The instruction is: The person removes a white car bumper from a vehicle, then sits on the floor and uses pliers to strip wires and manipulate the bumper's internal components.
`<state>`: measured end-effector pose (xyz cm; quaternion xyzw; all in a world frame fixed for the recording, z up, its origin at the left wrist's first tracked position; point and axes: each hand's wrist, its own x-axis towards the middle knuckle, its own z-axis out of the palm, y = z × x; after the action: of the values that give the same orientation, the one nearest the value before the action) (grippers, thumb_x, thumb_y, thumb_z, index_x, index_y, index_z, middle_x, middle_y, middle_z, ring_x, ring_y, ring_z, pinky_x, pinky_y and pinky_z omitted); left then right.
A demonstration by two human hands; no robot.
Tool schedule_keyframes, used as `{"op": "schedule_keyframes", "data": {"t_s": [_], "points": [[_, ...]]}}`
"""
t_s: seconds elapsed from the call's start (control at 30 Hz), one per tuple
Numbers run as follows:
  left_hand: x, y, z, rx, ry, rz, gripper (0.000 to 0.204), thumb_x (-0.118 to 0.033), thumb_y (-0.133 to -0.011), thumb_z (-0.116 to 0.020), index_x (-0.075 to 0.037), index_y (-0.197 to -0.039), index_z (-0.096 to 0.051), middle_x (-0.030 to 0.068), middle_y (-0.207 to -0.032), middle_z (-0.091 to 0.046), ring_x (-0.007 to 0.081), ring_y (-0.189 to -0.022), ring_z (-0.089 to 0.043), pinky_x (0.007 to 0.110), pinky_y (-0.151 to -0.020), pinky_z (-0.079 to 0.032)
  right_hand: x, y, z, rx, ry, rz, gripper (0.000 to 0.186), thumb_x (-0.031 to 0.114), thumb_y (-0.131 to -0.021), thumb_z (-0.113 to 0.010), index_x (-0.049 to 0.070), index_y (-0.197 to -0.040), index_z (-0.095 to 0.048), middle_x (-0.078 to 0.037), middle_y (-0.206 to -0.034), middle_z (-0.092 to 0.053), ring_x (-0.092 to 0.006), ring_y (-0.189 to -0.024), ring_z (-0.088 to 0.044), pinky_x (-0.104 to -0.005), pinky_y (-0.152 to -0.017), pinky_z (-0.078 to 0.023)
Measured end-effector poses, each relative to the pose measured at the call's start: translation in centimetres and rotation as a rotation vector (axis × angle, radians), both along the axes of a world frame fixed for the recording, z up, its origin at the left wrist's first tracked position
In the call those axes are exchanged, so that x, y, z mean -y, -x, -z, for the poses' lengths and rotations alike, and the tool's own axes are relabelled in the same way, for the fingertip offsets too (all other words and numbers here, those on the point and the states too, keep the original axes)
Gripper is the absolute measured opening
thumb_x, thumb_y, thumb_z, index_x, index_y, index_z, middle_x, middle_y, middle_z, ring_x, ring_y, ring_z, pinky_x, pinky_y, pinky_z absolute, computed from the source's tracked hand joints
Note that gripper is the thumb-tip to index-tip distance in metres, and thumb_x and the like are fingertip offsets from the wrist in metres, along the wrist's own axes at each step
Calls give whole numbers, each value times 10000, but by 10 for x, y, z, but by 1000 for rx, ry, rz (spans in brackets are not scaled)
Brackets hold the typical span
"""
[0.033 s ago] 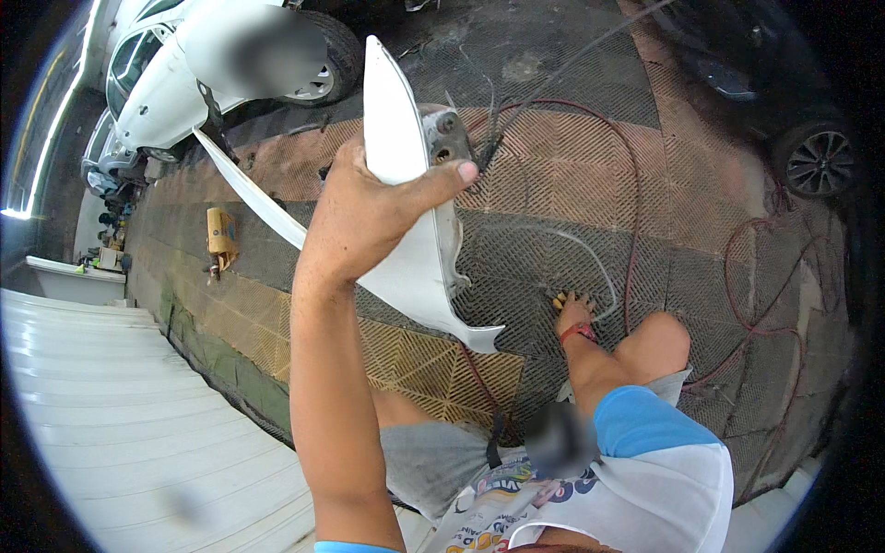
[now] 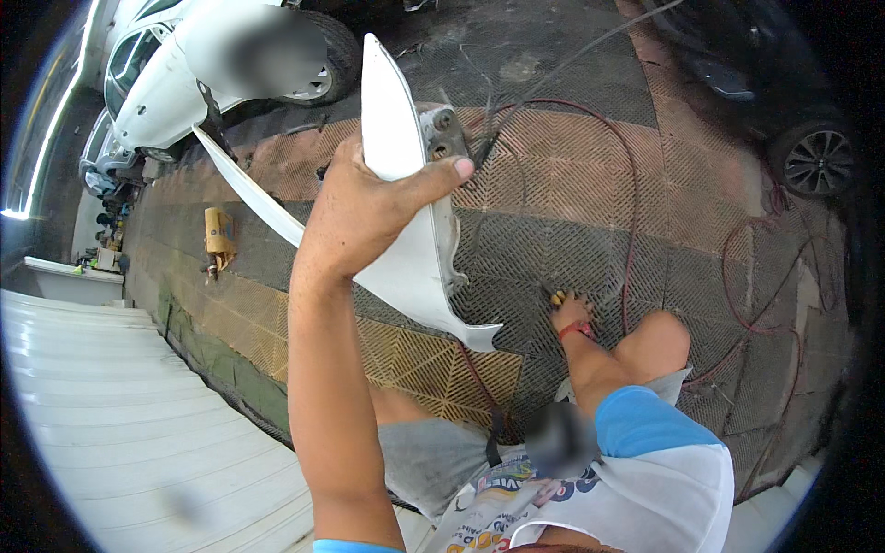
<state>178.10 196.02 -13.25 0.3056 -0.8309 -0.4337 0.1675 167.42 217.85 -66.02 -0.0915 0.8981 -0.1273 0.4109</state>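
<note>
My left hand (image 2: 355,207) grips a white car body panel (image 2: 387,120), its thumb lying over the right edge beside a grey metal bracket (image 2: 444,134). The panel stands tilted in front of me, and a long, thin curved white strip (image 2: 249,194) runs off to the upper left behind my wrist. Whether strip and panel are one piece is hidden by my arm. Low on the right, my right hand (image 2: 573,313), with a red band at its wrist, has bent fingers near the floor mat. Something small and yellowish (image 2: 557,298) shows at its fingers, too small to name.
Ribbed floor mats (image 2: 590,194) cover the ground. A red hose (image 2: 636,212) loops across them on the right. A yellow container (image 2: 219,230) stands at left. A white car (image 2: 152,101) is at upper left, a dark car's wheel (image 2: 817,158) at upper right, and corrugated white sheeting (image 2: 120,405) at lower left.
A pale curved line beside my right hand no longer shows there. The panel and my left hand have barely shifted leftward in the picture.
</note>
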Motion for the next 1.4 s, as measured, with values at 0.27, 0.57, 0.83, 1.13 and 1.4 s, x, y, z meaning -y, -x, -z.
{"op": "schedule_keyframes", "data": {"t_s": [0.27, 0.57, 0.83, 1.13, 1.4], "points": [[-1, 3, 11, 48, 165, 25, 580, -455, -809, -831, 56, -1049, -699, 129, -909, -722, 192, -795, -678, 348, -757, -545, 40, -14, -139, -332, 983, 217, 239, 184, -1033, -601, -32, -1133, -577, -176, -928, -680, -301, -785, -675, -394, -700, -541], [-4, 5, 15, -43, 284, 3, 529, -476, -803, -819, 30, -932, -739, 123, -801, -707, 205, -737, -681, 362, -711, -539, 35, -84, -374, 72, 1344, 247, 279, 165, -1005, -651, -34, -1162, -536, -164, -882, -722, -270, -762, -729, -385, -699, -544], [1, -14, 18, -161, 298, -1, 462, -411, -828, -817, 33, -923, -734, 106, -786, -709, 183, -721, -671, 359, -696, -537, 51, -91, -395, -105, 1274, 27, 309, 211, -1024, -599, -39, -1182, -507, -206, -867, -750, -430, -970, -719, -477, -815, -538], [7, -25, 24, -207, 326, -48, 443, -385, -824, -814, 36, -940, -738, 102, -785, -721, 176, -724, -675, 351, -700, -543, 50, -102, -410, 9, 1308, 96, 303, 241, -1051, -582, -11, -1214, -539, -135, -886, -734, -243, -818, -746, -356, -731, -555], [3, -37, 21, -198, 346, -100, 426, -353, -810, -797, 39, -972, -749, 150, -827, -748, 228, -758, -717, 373, -735, -565, 33, -89, -442, 448, 1234, 238, 344, 334, -1062, -586, 28, -1215, -561, -115, -914, -737, -215, -812, -748, -329, -662, -516]]}}
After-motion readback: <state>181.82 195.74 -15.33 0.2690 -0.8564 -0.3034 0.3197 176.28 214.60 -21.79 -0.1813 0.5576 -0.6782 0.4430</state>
